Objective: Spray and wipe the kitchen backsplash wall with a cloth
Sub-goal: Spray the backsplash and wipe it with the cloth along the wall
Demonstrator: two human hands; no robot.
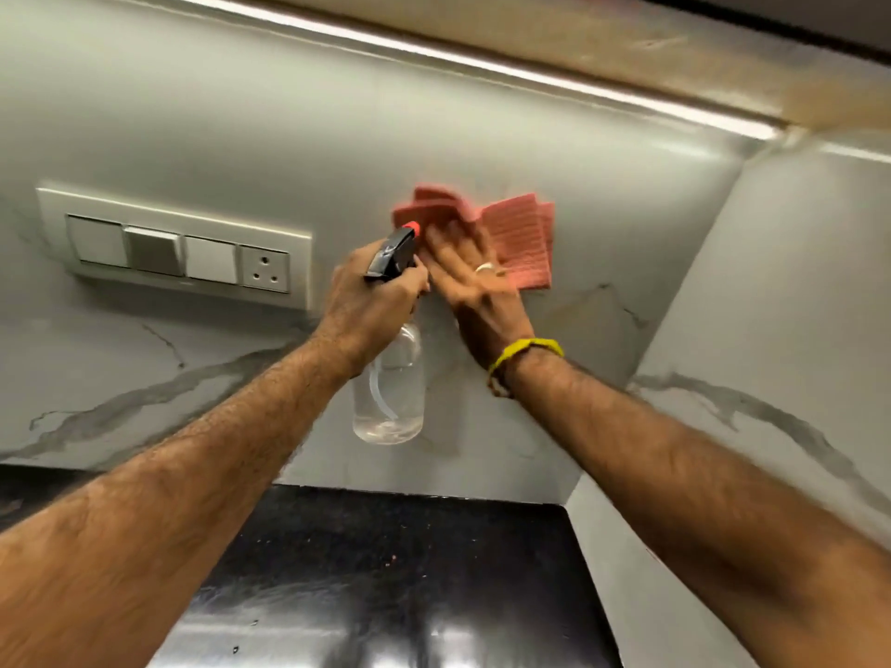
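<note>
A pink cloth [520, 233] lies flat against the grey marble backsplash wall [241, 127], near the middle of the view. My right hand [475, 286] presses it to the wall with straight, spread fingers. Just to its left, my left hand [371, 301] grips the neck of a clear spray bottle [390, 392]. The bottle has a black trigger head with a red nozzle tip, which points up toward the cloth. Its clear body hangs below my fist.
A white switch plate [178, 248] with three switches and a socket sits on the wall to the left. The wall meets a side wall [795, 306] in a corner on the right. Below lies a glossy black countertop [385, 571]. A light strip [482, 69] runs under the cabinet above.
</note>
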